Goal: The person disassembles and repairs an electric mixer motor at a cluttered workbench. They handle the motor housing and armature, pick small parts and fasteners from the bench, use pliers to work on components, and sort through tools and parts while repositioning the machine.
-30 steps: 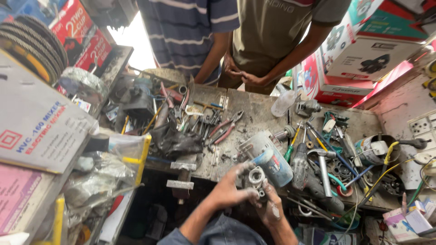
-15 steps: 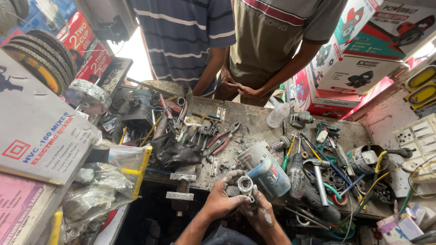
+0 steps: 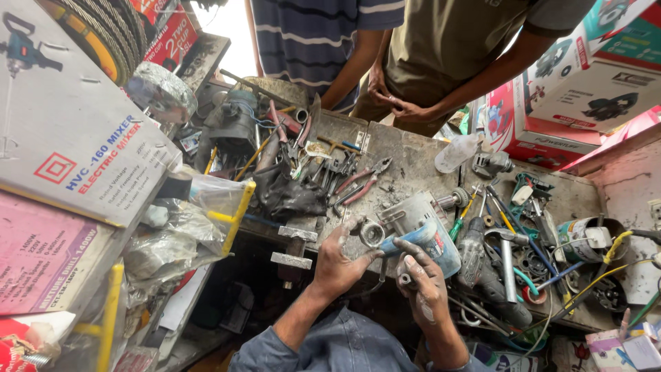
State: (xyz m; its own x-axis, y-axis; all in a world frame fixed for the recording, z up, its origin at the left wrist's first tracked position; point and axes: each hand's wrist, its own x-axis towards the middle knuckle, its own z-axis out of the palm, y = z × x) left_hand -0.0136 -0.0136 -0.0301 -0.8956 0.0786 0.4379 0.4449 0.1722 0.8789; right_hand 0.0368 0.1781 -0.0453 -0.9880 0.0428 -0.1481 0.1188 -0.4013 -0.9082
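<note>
Step, as I judge it: mid-strip of a small blue-and-grey metal power tool at tabletop front edge, approx 6 o'clock. Left hand clamped on its round steel bearing end; right hand w/ fingers closed round a small dark metal part, fingertips touching tool body; red-handled pliers at 12 o'clock; next move prob. needs firm, steady hold, greasy surfaces.

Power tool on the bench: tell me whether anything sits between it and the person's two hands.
Nothing visible does. The left hand already grips the power tool at its round metal end, and the right hand touches its blue body from below.
</note>
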